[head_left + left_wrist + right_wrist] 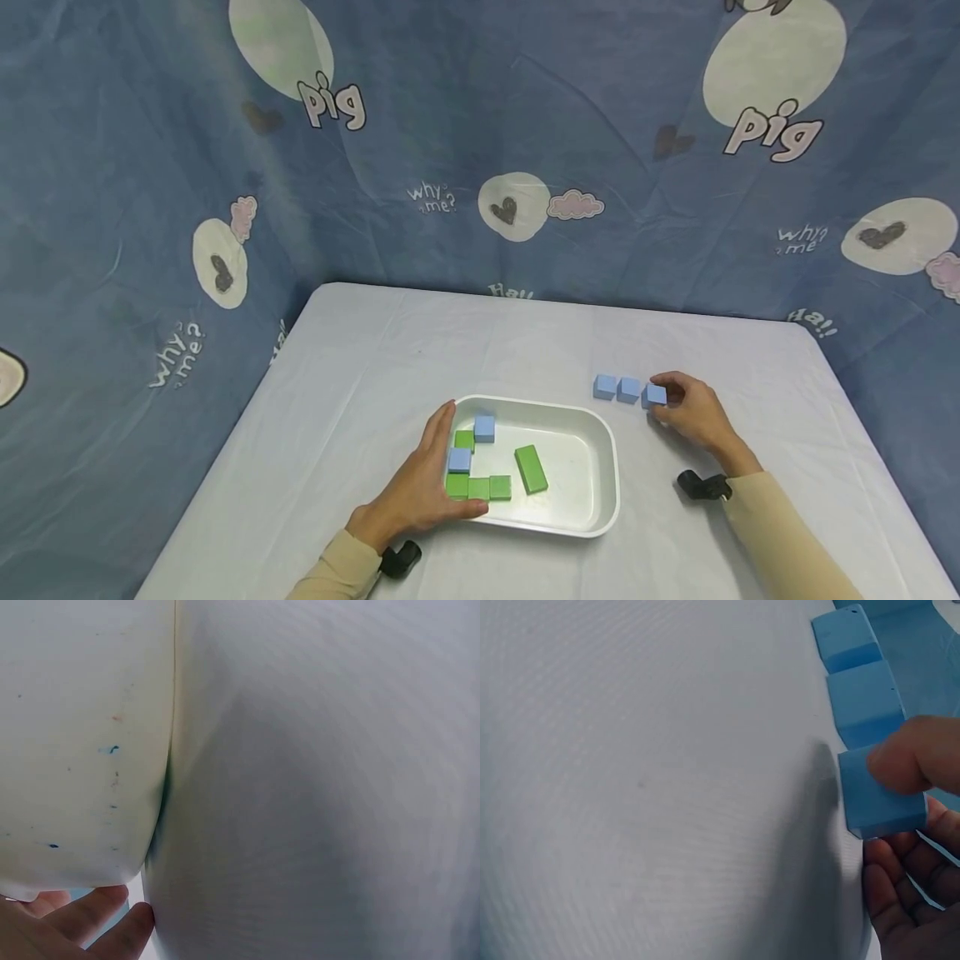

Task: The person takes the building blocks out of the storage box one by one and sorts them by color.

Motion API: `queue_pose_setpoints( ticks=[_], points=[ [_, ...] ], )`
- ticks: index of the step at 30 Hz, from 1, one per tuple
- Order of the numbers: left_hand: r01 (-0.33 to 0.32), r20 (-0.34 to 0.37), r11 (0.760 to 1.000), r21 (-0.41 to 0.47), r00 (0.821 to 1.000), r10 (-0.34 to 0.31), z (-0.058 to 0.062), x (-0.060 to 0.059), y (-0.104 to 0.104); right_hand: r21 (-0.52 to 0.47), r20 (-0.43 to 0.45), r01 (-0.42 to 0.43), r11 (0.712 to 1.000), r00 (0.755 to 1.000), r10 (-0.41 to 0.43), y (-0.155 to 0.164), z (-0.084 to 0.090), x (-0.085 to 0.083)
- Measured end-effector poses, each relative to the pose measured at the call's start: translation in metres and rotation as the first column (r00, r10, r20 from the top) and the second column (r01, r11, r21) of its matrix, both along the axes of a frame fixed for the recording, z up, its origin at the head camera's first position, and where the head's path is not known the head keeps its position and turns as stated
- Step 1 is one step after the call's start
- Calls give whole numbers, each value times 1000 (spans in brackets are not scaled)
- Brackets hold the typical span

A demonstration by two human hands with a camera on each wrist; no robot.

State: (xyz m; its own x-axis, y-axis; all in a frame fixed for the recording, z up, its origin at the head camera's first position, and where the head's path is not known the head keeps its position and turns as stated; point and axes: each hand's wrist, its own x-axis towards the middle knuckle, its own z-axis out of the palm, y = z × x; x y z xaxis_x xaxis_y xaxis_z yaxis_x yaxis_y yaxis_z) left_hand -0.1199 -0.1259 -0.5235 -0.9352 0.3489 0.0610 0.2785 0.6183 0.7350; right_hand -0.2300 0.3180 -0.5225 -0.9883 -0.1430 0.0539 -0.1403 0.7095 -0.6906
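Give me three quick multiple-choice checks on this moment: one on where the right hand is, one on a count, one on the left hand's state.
1. Where is the right hand?
A. in the tray
B. at the right end of the blue cube row on the table
C. off the table

2. How many blue cubes lie in the white tray?
A. two
B. none
C. five

3. How is the left hand?
A. clenched round a green block
B. lifted clear of the tray
C. fingers straight along the tray's left rim

Key: 1 B, its fingers pinch the end blue cube, third in the row. 2 A, two blue cubes sit among the green blocks. 3 C, the head view shows it flat against the rim.
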Motion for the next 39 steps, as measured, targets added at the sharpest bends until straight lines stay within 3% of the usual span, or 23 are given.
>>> queue_pose_setpoints(
  ticks=[10,19,32,39],
  points=[
    [-2,6,1000,-2,1000,2,1,0,0,-59,-27,26,998,999,-27,-1,12,6],
    [-6,1,1000,-2,1000,6,0,0,0,-123,-60,-1,992,998,-6,-16,30,11],
    [-10,-6,1000,6,1000,10,-1,1,0,-162,-181,-107,981,981,77,-46,47,21],
    [-13,2,1000,9,1000,13,-1,1,0,-194,-201,-180,964,969,141,-70,51,28]
  ],
)
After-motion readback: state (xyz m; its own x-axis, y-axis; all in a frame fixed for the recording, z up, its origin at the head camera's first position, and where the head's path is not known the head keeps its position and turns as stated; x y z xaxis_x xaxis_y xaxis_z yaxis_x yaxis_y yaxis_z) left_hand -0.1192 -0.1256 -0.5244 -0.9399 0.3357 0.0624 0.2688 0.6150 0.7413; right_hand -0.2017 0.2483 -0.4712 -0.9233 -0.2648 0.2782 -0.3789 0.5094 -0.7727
